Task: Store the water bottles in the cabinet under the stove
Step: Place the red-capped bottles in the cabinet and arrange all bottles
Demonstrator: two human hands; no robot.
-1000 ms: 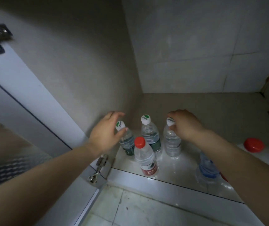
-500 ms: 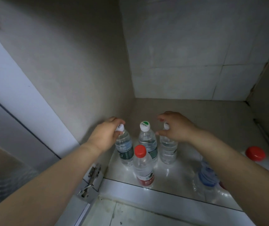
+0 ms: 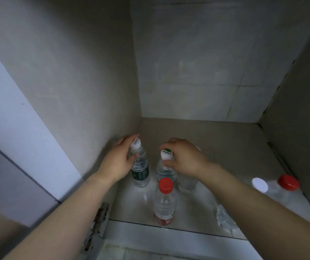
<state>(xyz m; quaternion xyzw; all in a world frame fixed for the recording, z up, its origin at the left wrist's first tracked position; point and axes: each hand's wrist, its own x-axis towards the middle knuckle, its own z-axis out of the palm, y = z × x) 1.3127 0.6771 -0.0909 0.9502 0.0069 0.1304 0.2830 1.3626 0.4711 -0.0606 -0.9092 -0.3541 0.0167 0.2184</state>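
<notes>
Several water bottles stand upright on the cabinet floor (image 3: 225, 139). My left hand (image 3: 118, 162) grips the neck of a white-capped bottle with a green label (image 3: 141, 169) beside the left wall. My right hand (image 3: 184, 158) pinches the white-and-green cap of the middle bottle (image 3: 166, 171). Behind my right hand stands a third clear bottle (image 3: 188, 182), mostly hidden. A red-capped bottle with a red label (image 3: 164, 203) stands in front, near the cabinet's front edge.
A red-capped bottle (image 3: 288, 182) and a white-capped bottle (image 3: 260, 184) stand at the right wall. Another clear bottle (image 3: 223, 216) shows under my right forearm. A door hinge (image 3: 97, 222) sits at the lower left. The rear cabinet floor is bare.
My right hand has shifted left from the right-hand bottle's cap onto the middle bottle's cap. My left hand has slid from the cap down onto the left bottle's neck. The camera moved in closer.
</notes>
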